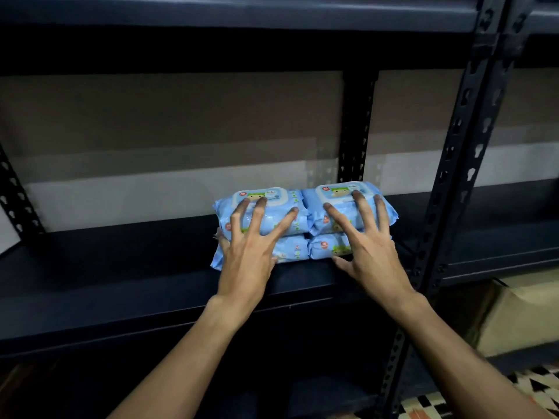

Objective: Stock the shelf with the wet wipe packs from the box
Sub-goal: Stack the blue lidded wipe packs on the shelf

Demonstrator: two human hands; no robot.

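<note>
Several light blue wet wipe packs stand in two stacks of two on the dark shelf board [121,267], near its right end. My left hand [251,246] lies with spread, straight fingers over the left stack [287,220]. My right hand [363,240] lies the same way over the right stack [328,246], its thumb down at the shelf surface. Neither hand curls round a pack. The box is only partly in view at the lower right.
A black perforated metal upright [459,152] rises just right of the packs, with another post [355,125] behind them. A cardboard box [514,316] sits on the lower level to the right. Patterned floor [532,385] shows bottom right. An upper shelf [242,13] runs overhead.
</note>
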